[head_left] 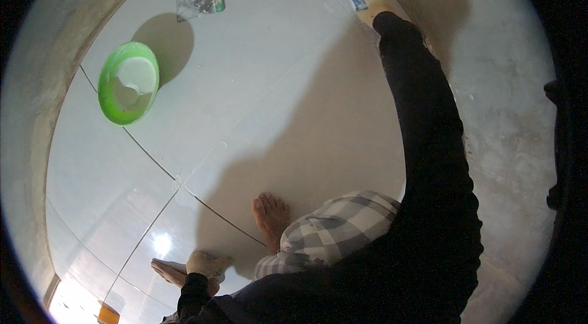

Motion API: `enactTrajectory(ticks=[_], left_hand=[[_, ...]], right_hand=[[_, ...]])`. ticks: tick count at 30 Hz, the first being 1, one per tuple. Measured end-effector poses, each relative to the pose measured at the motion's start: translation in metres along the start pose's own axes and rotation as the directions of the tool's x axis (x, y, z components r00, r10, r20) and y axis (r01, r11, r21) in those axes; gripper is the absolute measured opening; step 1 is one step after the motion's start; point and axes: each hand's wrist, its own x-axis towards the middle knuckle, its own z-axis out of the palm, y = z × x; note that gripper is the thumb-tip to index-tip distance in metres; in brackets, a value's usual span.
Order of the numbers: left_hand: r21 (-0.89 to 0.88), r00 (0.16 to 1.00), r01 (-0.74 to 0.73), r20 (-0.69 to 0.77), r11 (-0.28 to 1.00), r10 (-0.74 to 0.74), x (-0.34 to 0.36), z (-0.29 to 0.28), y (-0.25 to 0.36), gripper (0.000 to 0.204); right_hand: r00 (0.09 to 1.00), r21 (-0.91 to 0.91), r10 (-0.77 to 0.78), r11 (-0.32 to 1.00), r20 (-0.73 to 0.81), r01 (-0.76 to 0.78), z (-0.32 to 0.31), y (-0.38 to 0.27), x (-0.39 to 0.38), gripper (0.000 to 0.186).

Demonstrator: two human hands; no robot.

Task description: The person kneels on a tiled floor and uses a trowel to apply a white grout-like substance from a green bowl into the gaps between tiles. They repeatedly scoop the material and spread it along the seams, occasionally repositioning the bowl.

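Note:
My right arm reaches to the far right of the tiled floor (294, 79). My right hand (375, 11), in a tan glove, is closed around a small flat blue-and-white piece (358, 0) whose kind I cannot make out. It works low by the foot of the wall, over a tile joint. My left hand (207, 264), also in a tan glove, is down at the lower left beside my left foot (169, 271). Its fingers are too small and shaded to read, and whether it holds anything does not show.
A green bowl (104, 94) with whitish paste stands at the left. Beyond it lies a flat, paste-smeared scraper-like plate (201, 3) with a green edge. Bare walls (508, 140) rise on both sides. My right foot (271, 217) rests on the tiles; an orange object (108, 313) is at bottom left.

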Motion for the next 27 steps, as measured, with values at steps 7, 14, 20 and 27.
enactTrajectory(ticks=[7,14,20,27], left_hand=[[0.041,0.999,-0.036,-0.002,0.999,0.036,0.002,0.004,-0.004,0.04],[0.036,0.993,-0.104,-0.047,0.994,0.106,0.0,0.005,-0.009,0.037],[0.063,0.991,-0.13,-0.007,0.989,0.131,0.01,0.013,-0.021,0.033],[0.19,0.996,-0.087,0.023,0.978,0.084,0.036,0.025,-0.044,0.051]], right_hand=[[0.931,-0.074,-0.352,0.93,0.098,0.359,0.007,-0.021,-0.026,0.041],[0.997,-0.086,-0.06,0.994,0.051,0.064,-0.003,-0.002,-0.026,0.042],[1.0,-0.186,-0.03,0.982,0.006,0.03,0.019,-0.022,-0.063,0.04],[0.973,-0.098,-0.203,0.972,0.111,0.214,0.051,-0.117,-0.164,0.042]])
